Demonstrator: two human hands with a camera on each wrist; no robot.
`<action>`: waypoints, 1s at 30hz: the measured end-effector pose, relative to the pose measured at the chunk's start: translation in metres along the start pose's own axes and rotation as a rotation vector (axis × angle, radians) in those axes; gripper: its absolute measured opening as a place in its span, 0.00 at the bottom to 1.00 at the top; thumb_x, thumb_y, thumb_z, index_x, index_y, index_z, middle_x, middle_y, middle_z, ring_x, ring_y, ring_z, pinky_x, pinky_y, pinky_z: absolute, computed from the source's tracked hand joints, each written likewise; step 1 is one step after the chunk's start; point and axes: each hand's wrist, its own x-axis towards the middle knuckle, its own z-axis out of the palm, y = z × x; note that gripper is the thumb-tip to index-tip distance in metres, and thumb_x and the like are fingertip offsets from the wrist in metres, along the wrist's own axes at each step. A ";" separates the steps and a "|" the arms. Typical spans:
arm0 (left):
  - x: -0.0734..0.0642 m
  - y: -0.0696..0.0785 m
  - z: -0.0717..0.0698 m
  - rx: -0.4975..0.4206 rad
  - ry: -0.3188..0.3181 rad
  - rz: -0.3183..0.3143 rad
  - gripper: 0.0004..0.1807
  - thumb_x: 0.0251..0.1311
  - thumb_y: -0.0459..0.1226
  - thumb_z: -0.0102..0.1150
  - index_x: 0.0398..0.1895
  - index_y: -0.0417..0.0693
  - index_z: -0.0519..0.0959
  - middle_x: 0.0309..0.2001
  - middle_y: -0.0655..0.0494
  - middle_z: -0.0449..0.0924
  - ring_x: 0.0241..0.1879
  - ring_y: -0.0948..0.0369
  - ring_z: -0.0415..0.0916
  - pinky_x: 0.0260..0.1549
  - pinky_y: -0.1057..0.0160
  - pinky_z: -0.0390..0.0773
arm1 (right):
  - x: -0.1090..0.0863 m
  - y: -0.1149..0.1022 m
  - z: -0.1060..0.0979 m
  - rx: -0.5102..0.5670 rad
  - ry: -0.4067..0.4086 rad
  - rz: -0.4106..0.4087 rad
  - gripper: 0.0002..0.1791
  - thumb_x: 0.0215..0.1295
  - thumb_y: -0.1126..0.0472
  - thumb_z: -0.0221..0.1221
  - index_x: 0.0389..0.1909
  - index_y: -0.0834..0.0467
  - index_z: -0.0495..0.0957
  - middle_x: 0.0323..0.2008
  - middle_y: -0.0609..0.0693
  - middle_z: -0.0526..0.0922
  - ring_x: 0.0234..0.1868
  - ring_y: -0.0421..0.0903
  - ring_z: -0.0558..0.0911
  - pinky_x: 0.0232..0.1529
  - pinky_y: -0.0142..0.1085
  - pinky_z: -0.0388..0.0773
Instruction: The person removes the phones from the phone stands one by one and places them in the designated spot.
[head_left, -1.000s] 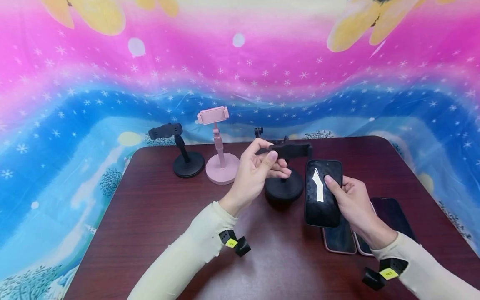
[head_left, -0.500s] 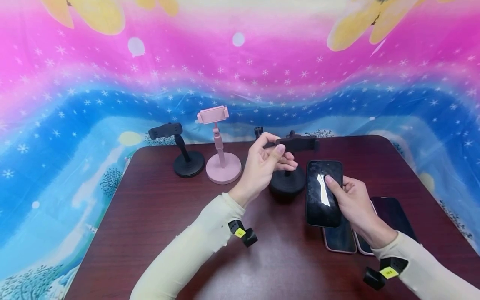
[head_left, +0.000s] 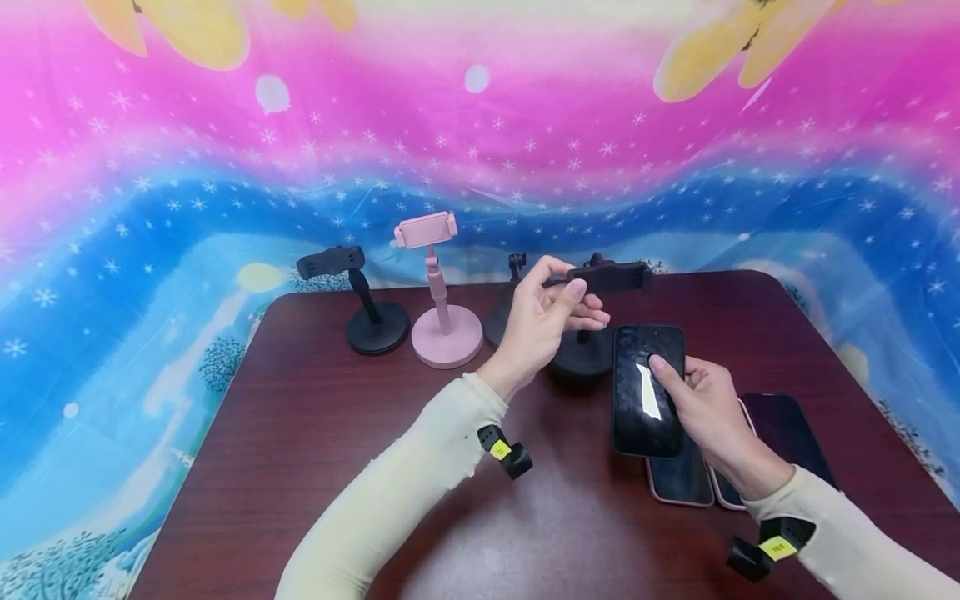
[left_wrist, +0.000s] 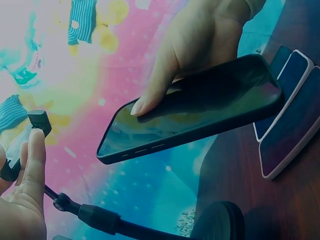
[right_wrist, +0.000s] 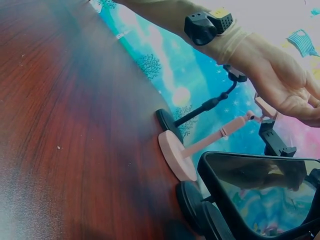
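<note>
My left hand (head_left: 542,321) pinches the clamp (head_left: 611,277) of a black phone stand, fingers at the clamp's left end. Below it the stand's round base (head_left: 583,358) shows partly behind the hand and the phone. A black smartphone (head_left: 637,417) is in my right hand (head_left: 708,408), thumb on the glass and fingers behind. It is held screen up, just in front of the stand. In the left wrist view the phone (left_wrist: 210,117) slants between both hands, and the stand's pole (left_wrist: 100,218) runs from the clamp toward the base (left_wrist: 220,222).
Two more phones (head_left: 678,479) (head_left: 787,433) lie on the dark wood table (head_left: 300,467) under and beside my right hand. A black stand (head_left: 377,327) and a pink stand (head_left: 447,337) stand at the back left. Another black stand (head_left: 517,265) is partly hidden behind my left hand.
My left hand has moved to the right and farther back, and the black phone stand has shifted with it. The right hand and its smartphone have hardly moved.
</note>
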 end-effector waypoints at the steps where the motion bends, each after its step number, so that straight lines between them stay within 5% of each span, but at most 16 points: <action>1: 0.001 -0.001 0.000 0.004 0.000 -0.001 0.07 0.77 0.33 0.46 0.51 0.40 0.66 0.43 0.21 0.78 0.32 0.65 0.87 0.49 0.47 0.86 | 0.000 0.000 0.000 -0.004 -0.002 0.003 0.11 0.77 0.51 0.55 0.42 0.52 0.82 0.27 0.40 0.90 0.29 0.35 0.88 0.30 0.31 0.86; 11: 0.014 -0.011 0.002 0.058 0.006 0.005 0.07 0.76 0.34 0.47 0.51 0.40 0.66 0.43 0.24 0.80 0.39 0.47 0.89 0.49 0.51 0.86 | -0.001 0.003 0.000 0.002 -0.016 0.002 0.09 0.77 0.52 0.54 0.39 0.44 0.83 0.27 0.39 0.90 0.29 0.35 0.88 0.31 0.31 0.86; 30: 0.029 -0.028 0.007 0.066 0.014 -0.033 0.07 0.77 0.35 0.45 0.49 0.40 0.65 0.44 0.24 0.80 0.42 0.42 0.88 0.47 0.54 0.87 | 0.000 0.002 0.000 -0.011 -0.027 0.024 0.09 0.77 0.51 0.54 0.40 0.45 0.82 0.27 0.42 0.90 0.28 0.37 0.89 0.31 0.32 0.86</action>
